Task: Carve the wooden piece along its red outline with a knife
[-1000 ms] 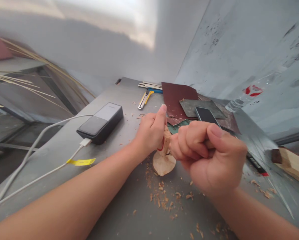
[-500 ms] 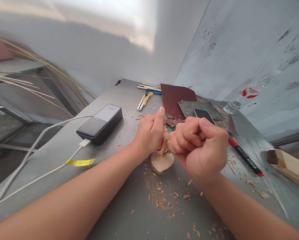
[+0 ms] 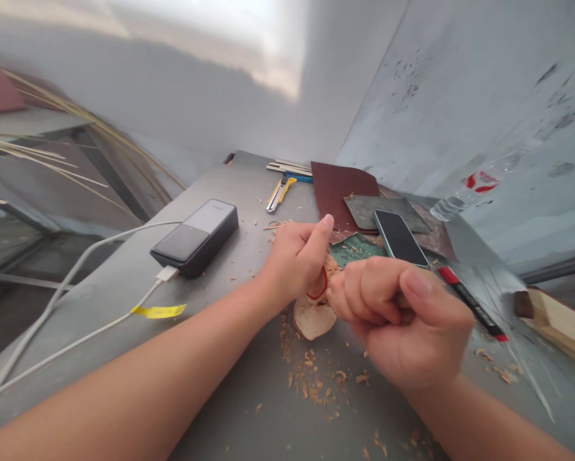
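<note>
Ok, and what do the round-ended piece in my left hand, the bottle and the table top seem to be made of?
Round-ended piece: bare wood, pale and uncoated-looking, with similar shavings lying near. Bottle: probably plastic, clear and glossy, see-through around its label. Table top: smooth, grey, faintly shiny; perhaps metal, but laminate could look alike.

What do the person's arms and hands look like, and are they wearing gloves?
No gloves! The left hand and right hand are bare. The left forearm and right forearm show no sleeves, watch or markings. A thin red line curves beside the left hand, but I can't tell if it's worn.
</note>
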### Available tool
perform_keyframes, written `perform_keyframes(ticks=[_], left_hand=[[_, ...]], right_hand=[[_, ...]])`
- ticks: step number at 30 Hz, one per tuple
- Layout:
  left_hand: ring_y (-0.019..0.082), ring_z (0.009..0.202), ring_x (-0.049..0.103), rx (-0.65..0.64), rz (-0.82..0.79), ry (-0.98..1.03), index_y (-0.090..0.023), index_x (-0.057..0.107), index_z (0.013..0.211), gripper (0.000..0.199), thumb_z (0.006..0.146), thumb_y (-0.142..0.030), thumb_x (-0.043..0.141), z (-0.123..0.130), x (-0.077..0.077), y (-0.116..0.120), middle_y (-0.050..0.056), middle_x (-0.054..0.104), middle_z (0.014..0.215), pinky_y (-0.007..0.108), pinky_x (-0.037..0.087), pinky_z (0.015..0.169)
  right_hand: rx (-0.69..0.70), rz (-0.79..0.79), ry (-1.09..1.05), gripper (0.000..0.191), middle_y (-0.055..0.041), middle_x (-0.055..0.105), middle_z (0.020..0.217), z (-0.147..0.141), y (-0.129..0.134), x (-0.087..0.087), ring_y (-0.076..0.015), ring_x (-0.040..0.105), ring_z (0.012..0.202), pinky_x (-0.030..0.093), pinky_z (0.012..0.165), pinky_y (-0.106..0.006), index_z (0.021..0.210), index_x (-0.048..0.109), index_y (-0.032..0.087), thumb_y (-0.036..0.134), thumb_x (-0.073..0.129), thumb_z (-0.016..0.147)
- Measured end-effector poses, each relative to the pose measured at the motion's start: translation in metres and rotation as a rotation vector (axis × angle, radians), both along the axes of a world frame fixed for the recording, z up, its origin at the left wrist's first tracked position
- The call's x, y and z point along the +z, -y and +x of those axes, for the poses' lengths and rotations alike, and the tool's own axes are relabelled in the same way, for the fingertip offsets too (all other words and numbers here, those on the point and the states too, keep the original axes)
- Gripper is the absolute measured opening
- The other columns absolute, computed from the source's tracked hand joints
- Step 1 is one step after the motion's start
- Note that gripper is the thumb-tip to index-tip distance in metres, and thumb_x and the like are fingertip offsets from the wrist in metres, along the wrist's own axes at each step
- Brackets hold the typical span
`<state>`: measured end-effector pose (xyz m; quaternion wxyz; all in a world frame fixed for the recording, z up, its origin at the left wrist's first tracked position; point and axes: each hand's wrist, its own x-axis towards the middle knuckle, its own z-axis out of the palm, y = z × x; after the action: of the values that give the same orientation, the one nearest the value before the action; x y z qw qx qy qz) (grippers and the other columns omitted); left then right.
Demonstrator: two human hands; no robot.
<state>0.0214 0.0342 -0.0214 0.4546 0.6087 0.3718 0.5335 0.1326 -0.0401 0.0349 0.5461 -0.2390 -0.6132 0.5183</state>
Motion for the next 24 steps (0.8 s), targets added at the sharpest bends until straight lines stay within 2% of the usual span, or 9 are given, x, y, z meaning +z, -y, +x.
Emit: perform_keyframes(ticks=[4, 10, 15, 20, 24], left_hand=[[0.012, 0.052, 0.03, 0.058, 0.017, -0.008, -0.021, 0.037, 0.054, 0.053, 0.1, -0.045, 0.043, 0.002, -0.003, 0.001, -0.005, 0.029, 0.052, 0.031, 0.024, 0.053], [0.013, 0.053, 0.03, 0.101, 0.027, -0.043, -0.022, 0.031, 0.054, 0.051, 0.1, -0.043, 0.04, 0.005, 0.0, 0.001, -0.004, 0.026, 0.054, 0.033, 0.024, 0.055], [0.013, 0.052, 0.032, 0.125, 0.02, -0.049, -0.023, 0.031, 0.053, 0.051, 0.1, -0.041, 0.039, 0.005, 0.0, 0.001, -0.004, 0.026, 0.052, 0.032, 0.025, 0.055], [0.013, 0.051, 0.031, 0.132, 0.029, -0.045, -0.023, 0.031, 0.053, 0.051, 0.1, -0.041, 0.039, 0.006, -0.002, 0.0, -0.004, 0.027, 0.051, 0.032, 0.025, 0.054], [0.013, 0.05, 0.034, 0.126, -0.018, -0.058, -0.023, 0.035, 0.052, 0.053, 0.1, -0.043, 0.039, 0.006, -0.002, 0.0, -0.004, 0.031, 0.049, 0.032, 0.027, 0.054]], right_hand=[[-0.015, 0.071, 0.053, 0.045, 0.0031, 0.027, 0.051, -0.003, 0.007, -0.002, -0.0121, 0.028, 0.046, 0.028, 0.048, -0.033, 0.058, 0.032, 0.021, 0.039, 0.046, 0.097], [-0.209, 0.128, 0.072, 0.055, 0.0024, 0.029, 0.049, -0.013, 0.014, -0.013, -0.0127, 0.028, 0.044, 0.029, 0.047, -0.033, 0.055, 0.031, 0.021, 0.042, 0.052, 0.101], [-0.208, 0.14, -0.036, 0.043, 0.0025, 0.025, 0.049, -0.018, 0.011, -0.017, -0.0122, 0.024, 0.043, 0.024, 0.045, -0.031, 0.056, 0.033, 0.021, 0.033, 0.045, 0.095], [-0.267, 0.152, -0.082, 0.043, 0.0037, 0.023, 0.049, -0.023, 0.006, -0.017, -0.0106, 0.023, 0.042, 0.023, 0.045, -0.03, 0.055, 0.031, 0.021, 0.032, 0.045, 0.094], [-0.266, 0.179, -0.051, 0.045, 0.0044, 0.023, 0.051, -0.024, 0.004, -0.029, -0.01, 0.021, 0.042, 0.019, 0.046, -0.03, 0.057, 0.031, 0.021, 0.035, 0.042, 0.098]])
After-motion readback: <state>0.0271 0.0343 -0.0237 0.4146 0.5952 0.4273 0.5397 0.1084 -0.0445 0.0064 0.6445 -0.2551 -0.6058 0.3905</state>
